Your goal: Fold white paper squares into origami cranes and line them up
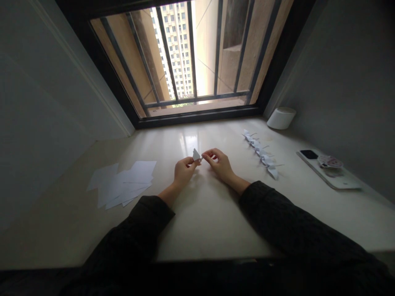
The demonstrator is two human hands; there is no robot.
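Note:
A small folded white paper piece (196, 154) is held up over the pale windowsill counter (203, 222). My left hand (184, 170) pinches its lower left side, fingers closed on it. My right hand (218, 162) pinches its right end, fingers curled together. Both forearms in dark sleeves reach in from the bottom edge. The part of the paper inside my fingers is hidden.
A loose pile of white paper sheets (123, 184) lies at the left. A row of several folded paper figures (261, 154) runs along the right. Farther right lie a phone (328, 169) and a white round container (281, 117). A barred window (191, 57) is ahead.

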